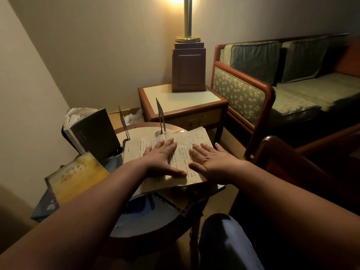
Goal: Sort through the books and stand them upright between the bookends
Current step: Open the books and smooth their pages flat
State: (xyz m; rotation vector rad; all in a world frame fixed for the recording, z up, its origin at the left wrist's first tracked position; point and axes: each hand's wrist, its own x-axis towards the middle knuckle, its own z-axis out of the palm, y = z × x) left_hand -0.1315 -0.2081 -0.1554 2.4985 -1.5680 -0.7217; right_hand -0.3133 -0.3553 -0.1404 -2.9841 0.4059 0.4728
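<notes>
An open book with yellowed pages of vertical print lies flat on the small round table. My left hand rests palm down on its left page. My right hand rests palm down on its right page, fingers spread. Two thin metal bookends stand upright just behind the book, with a gap between them. A dark grey book stands tilted to the left of the left bookend. A yellow-covered book lies at the table's left edge over a bluish one.
A square side table behind carries a wooden lamp base. A cushioned wooden sofa fills the right. A wooden chair arm sits close at my right. Crumpled tissue lies behind the grey book. My knee is below.
</notes>
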